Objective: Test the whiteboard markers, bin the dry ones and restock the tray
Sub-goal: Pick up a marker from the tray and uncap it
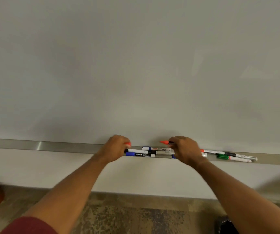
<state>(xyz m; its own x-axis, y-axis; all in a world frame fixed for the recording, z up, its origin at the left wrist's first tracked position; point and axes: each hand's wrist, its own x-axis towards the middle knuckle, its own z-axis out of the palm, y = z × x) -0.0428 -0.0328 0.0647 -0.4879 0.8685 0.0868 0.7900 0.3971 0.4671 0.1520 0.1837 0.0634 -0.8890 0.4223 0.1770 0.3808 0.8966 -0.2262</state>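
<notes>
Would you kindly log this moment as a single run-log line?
stage: uncapping | right hand: shut on red marker, tip bare | left hand: shut on red cap | tray: other markers lying

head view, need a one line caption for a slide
Right hand holds an uncapped red marker, left hand its red cap, above markers lying in the whiteboard tray.

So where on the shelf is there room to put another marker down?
The tray is bare left of the left hand, and a short stretch is free right of the green marker. Between the left hand and the right hand it is crowded with piled markers.
</notes>
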